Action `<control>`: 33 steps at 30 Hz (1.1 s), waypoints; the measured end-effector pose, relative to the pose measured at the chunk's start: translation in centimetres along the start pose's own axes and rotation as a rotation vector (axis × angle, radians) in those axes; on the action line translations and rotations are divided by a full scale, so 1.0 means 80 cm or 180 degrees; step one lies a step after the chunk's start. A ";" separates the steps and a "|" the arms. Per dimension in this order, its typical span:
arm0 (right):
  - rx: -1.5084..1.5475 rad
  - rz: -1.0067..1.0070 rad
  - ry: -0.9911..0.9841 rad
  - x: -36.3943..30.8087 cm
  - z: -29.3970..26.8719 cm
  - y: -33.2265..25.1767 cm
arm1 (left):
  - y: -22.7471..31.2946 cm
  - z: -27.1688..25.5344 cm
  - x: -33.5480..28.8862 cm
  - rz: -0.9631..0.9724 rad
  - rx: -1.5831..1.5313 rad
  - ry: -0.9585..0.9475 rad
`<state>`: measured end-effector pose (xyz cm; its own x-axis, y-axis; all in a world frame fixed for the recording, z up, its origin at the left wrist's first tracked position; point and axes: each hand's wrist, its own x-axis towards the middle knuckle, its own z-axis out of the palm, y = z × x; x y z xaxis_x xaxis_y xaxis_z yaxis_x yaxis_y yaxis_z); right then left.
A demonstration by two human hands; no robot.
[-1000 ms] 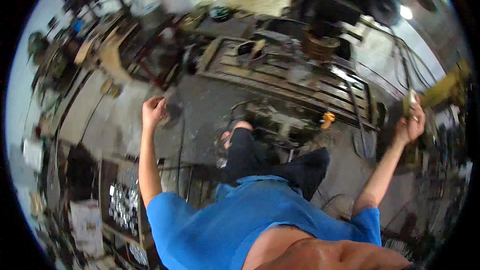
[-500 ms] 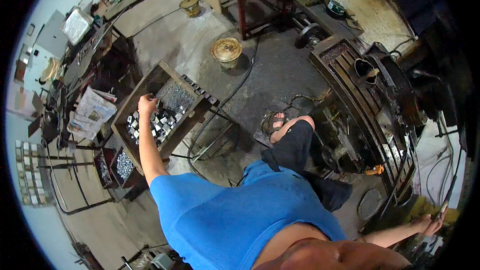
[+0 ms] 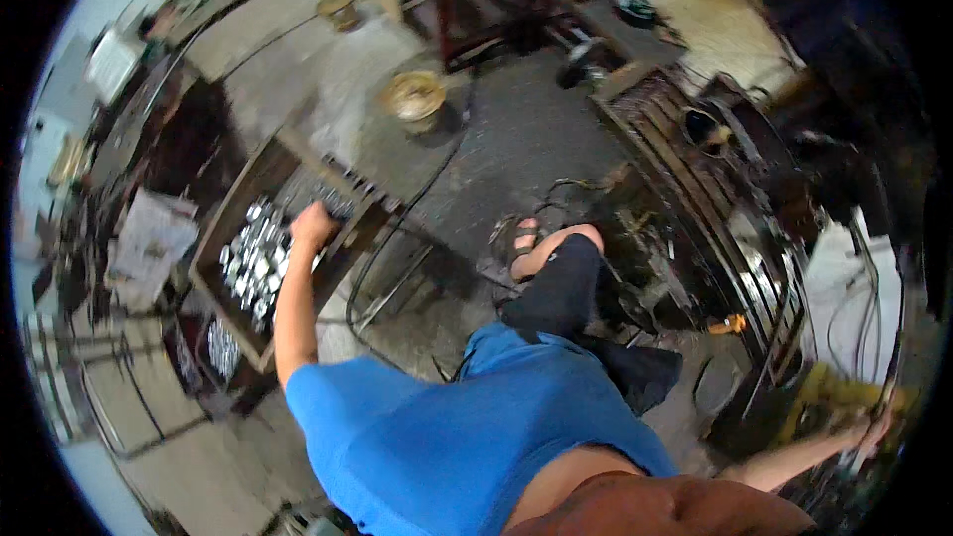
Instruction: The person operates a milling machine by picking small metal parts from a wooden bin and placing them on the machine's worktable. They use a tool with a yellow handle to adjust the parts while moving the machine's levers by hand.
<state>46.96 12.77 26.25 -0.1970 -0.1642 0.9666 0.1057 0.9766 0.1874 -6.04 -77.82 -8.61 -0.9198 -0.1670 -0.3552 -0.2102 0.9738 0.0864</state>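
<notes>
My left hand [image 3: 314, 225] is over the open wooden box [image 3: 211, 250] on the left, with its fingers curled in. Blur and the back of the hand hide what it holds, if anything. Beneath and beside it lie many shiny metal blocks [image 3: 260, 256]. Finer grey metal pieces [image 3: 316, 187] fill the box's far part. Out at the lower right, my right hand [image 3: 872, 432] is wrapped round a long thin lever [image 3: 891, 377] that rises beside a machine.
A dark slotted machine bed [image 3: 675, 154] runs along my right. A lidded bucket [image 3: 415, 99] stands on the floor ahead, with a black cable [image 3: 437, 174] beside it. Smaller bins of metal parts [image 3: 220, 349] sit left of the box, near some newspaper [image 3: 151, 238].
My left hand has moved right across the box, from over the blocks toward their right edge. The whole view has shifted and blurred. My right hand stays on the lever.
</notes>
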 end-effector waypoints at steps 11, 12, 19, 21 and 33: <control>0.0007 0.0803 -0.0431 0.147 0.055 -0.103 | -0.057 -0.016 0.033 0.0157 -0.2956 0.0189; 0.0648 0.1206 -0.0253 0.152 0.055 -0.093 | -0.075 -0.015 0.049 0.0231 -0.3767 0.0475; -0.0042 0.1064 0.1015 0.110 0.070 -0.166 | 0.081 -0.111 0.051 0.1078 -0.6002 -0.0346; 0.0118 0.1335 0.1039 0.025 0.088 -0.207 | 0.145 -0.116 0.036 0.0827 -0.6175 -0.0475; 0.1840 0.6274 -0.1498 -0.403 0.261 -0.279 | 0.388 -0.038 0.026 0.1964 -0.6425 -0.1943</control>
<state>30.59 -0.84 -12.75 -0.4114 0.8406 -0.3523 0.2085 -0.2895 -0.9342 -15.50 -48.43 -3.87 -0.8860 0.4619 -0.0411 -0.3534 -0.6151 0.7048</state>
